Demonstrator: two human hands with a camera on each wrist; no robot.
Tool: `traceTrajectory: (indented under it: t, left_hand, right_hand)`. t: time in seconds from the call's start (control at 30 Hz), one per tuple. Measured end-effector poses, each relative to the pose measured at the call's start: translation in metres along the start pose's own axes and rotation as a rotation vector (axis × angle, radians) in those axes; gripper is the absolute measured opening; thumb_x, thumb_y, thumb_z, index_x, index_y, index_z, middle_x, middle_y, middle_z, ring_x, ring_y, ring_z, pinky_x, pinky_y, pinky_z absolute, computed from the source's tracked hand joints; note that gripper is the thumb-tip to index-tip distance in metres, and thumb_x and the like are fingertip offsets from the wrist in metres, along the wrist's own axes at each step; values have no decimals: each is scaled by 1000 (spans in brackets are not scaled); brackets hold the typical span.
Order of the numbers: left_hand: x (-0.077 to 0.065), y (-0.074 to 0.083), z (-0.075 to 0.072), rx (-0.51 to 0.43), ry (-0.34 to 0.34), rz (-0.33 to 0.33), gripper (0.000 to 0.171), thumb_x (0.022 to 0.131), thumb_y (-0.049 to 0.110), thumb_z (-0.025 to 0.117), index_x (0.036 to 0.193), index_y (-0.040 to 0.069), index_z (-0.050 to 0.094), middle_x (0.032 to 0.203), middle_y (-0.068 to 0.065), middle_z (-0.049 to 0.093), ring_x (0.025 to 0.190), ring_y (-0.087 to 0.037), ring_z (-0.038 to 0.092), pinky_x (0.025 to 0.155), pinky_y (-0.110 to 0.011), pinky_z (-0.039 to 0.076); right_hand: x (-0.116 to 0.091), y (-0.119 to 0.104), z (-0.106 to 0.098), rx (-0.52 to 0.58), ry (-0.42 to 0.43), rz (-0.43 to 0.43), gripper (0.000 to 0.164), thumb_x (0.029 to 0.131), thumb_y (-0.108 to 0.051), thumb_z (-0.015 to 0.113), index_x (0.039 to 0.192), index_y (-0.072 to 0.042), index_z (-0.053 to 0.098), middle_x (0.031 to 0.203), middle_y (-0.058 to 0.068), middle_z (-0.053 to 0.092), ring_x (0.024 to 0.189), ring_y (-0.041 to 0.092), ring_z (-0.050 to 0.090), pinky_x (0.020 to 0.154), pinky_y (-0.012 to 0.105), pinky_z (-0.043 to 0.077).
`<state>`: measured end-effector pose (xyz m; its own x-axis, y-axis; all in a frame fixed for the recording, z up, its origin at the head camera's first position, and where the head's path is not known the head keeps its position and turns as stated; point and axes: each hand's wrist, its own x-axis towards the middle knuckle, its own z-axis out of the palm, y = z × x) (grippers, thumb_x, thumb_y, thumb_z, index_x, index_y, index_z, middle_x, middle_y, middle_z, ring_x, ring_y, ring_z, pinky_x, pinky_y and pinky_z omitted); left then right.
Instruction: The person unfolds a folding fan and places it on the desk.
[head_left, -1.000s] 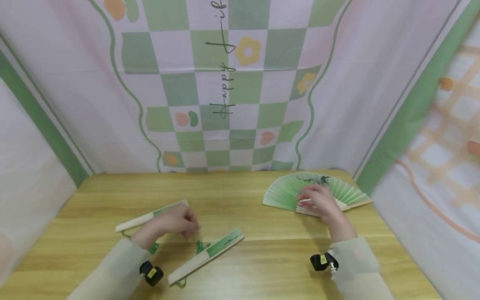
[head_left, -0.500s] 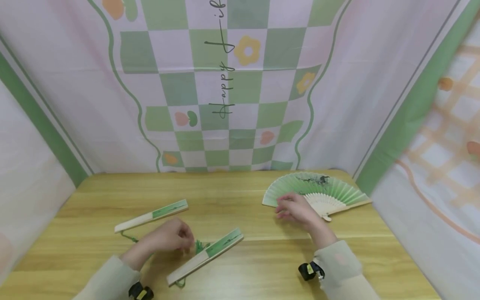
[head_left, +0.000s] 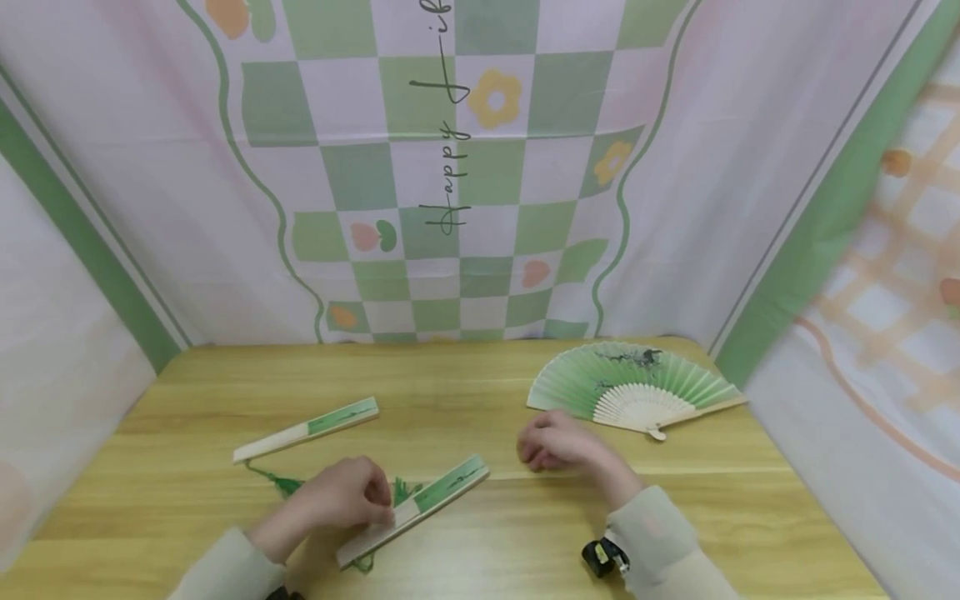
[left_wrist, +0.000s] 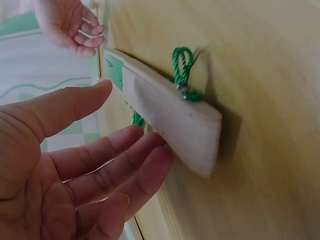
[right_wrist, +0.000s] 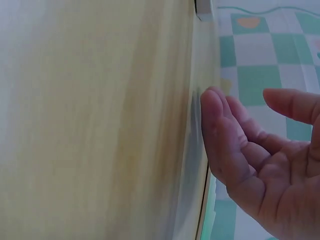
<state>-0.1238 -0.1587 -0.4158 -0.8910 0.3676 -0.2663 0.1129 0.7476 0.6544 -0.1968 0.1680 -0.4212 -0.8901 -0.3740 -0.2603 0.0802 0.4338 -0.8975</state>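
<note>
Nearest me: green cord loop (head_left: 365,565) near the pale end of a folded fan (head_left: 408,511), which lies on the tabletop (head_left: 480,383) a bit left of centre. Black wrist camera (head_left: 602,557) about as close, off to the right. My left hand (head_left: 341,500) is at the fan's pale half, left side; the fan lies just right of those fingers. Long axis slants: pale end near and left, green end far and right, roughly in line with my left forearm. Left wrist view: thumb spread from the fingers, fingers slightly bent, nothing clamped; some fingertips overlap the fan's lower edge there, can't tell if they touch. Left is clearly the nearer hand. Green tassel (head_left: 401,490) pokes out at the fan's far side, about mid-length. Right hand (head_left: 558,442) hovers further off, past the fan's green end and well apart from it; right wrist view has those fingers loosely bent, bunched close, thumb apart, nothing held. Past my left hand, second folded fan (head_left: 306,431), similar slant, its own dark green tassel (head_left: 287,485) trailing toward my wrist. Farther right, open fan (head_left: 645,392) spread by the back edge, pale ribs toward me, dark branch print; right hand is just short of it. Behind everything, checked curtain (head_left: 420,208), green and white.
</note>
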Motion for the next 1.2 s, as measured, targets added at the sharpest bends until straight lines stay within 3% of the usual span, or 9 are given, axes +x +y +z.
traceTrajectory:
  t: [0.2, 0.4, 0.67, 0.97, 1.2]
  left_hand:
    - [-1, 1, 6, 73, 13, -6, 15, 81, 18, 80, 84, 12, 68, 80, 0, 64, 73, -17, 56, 65, -35, 49]
    - [1, 5, 12, 153, 20, -9, 26, 77, 29, 84, 74, 16, 61, 72, 2, 58, 66, -17, 51, 57, -30, 39]
    - [2, 12, 20, 210, 48, -2, 30, 77, 32, 84, 74, 17, 58, 70, 4, 55, 64, -15, 49, 55, -30, 39]
    - [7, 6, 22, 127, -5, 11, 25, 79, 25, 82, 77, 14, 59, 72, 1, 57, 64, -16, 50, 55, -28, 39]
    - [12, -4, 17, 15, -30, 117, 22, 82, 19, 80, 76, 12, 60, 71, 1, 54, 63, -13, 47, 54, -24, 37]
  right_hand:
    - [2, -3, 11, 0, -74, -12, 26, 96, -7, 53, 99, 17, 64, 74, 7, 65, 59, 8, 58, 56, 19, 49]
    - [5, -8, 22, -39, -91, -4, 26, 94, -6, 55, 96, 17, 66, 69, 4, 62, 56, 6, 55, 55, 18, 49]
    - [6, -14, 35, -170, -65, -13, 18, 90, -5, 61, 86, 11, 70, 64, 5, 63, 51, 7, 52, 52, 18, 46]
    - [6, -16, 39, -185, -95, -38, 18, 88, -5, 62, 84, 11, 70, 64, 5, 63, 51, 7, 52, 51, 18, 45]
    - [9, -12, 39, -90, -116, -2, 20, 90, -5, 61, 87, 14, 68, 65, 2, 61, 53, 7, 54, 54, 19, 49]
